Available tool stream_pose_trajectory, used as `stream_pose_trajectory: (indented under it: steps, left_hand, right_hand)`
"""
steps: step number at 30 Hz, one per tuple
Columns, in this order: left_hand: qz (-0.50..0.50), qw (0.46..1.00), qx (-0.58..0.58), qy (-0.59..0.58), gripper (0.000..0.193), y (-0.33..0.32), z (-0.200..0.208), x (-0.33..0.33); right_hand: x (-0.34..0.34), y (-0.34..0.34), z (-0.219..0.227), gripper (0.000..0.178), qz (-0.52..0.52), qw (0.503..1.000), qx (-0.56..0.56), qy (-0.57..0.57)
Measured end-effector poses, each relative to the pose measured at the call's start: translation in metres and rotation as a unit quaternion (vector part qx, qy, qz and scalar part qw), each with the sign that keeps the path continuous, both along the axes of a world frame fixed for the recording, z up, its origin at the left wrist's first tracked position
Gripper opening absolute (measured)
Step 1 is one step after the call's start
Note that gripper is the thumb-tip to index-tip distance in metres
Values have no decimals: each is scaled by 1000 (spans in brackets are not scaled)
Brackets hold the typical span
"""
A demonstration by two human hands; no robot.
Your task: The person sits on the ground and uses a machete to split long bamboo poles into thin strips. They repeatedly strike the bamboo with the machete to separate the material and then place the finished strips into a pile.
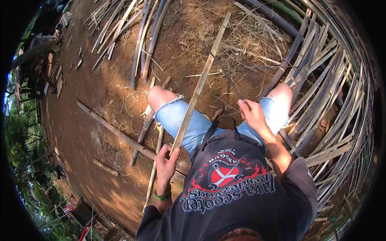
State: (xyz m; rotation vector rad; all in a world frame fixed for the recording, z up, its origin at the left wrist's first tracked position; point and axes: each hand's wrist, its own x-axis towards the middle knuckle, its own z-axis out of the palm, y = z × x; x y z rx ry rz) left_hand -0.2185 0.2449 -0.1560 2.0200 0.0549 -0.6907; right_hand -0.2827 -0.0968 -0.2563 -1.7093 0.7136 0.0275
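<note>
A long, pale split-bamboo strip (200, 85) slants up and away from me, passing over my left thigh. My left hand (165, 162) pinches its near end between thumb and fingers. Over my right thigh, my right hand (253, 115) is closed, fingertips together at the near end of a thin dark strip (228, 76). That dark strip runs far and left, crossing the bamboo strip in this view; whether the two touch I cannot tell. A dark strap-like piece (210, 133) lies over my shorts.
Many split bamboo strips (341, 120) pile up on the right, beside dark poles (277, 18). More strips (150, 36) lie at the far left. Thin shavings (245, 48) cover the dirt ahead. A long pole (116, 131) lies on the ground to my left.
</note>
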Motion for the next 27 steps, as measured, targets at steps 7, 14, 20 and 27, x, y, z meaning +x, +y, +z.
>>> stream_pose_trajectory:
  steps: [7, 14, 20, 27]
  left_hand:
    - [130, 867, -329, -351, 23, -81, 75, 57]
    - [69, 646, -644, -404, 20, -123, 157, 57]
    - [105, 652, -635, -401, 23, -140, 157, 100]
    - [45, 658, -634, -403, 30, -136, 152, 101]
  right_hand:
    - [12, 18, 41, 42, 66, 996, -58, -31]
    - [7, 33, 93, 32, 201, 957, 19, -207]
    - [22, 16, -20, 60, 45, 997, -16, -60]
    - [34, 29, 34, 49, 106, 987, -22, -118]
